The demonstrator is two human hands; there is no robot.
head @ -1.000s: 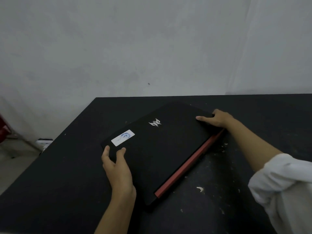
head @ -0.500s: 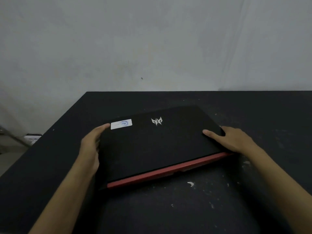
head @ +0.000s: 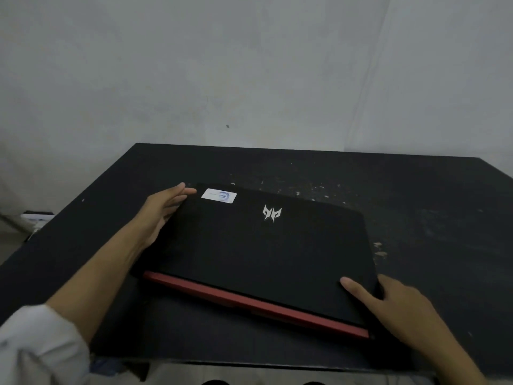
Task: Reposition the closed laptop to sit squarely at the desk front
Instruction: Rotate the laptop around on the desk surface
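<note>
A closed black laptop (head: 263, 254) with a silver logo, a white sticker and a red hinge strip lies on the black desk (head: 416, 204). Its red edge faces me and slopes down to the right, so it sits slightly skewed to the desk's front edge. My left hand (head: 163, 209) grips its far left side, fingers along the edge. My right hand (head: 388, 304) holds the near right corner, thumb on the lid.
The desk's front edge (head: 249, 364) runs just below the laptop, and the left edge (head: 83, 195) falls off to the floor. A grey wall (head: 249, 65) stands behind. White chips mark the desk at the right. A white object (head: 36, 219) lies on the floor at left.
The laptop has turned clockwise and slid toward the front edge. Both hands stayed on its sides; my right hand came nearer to me.
</note>
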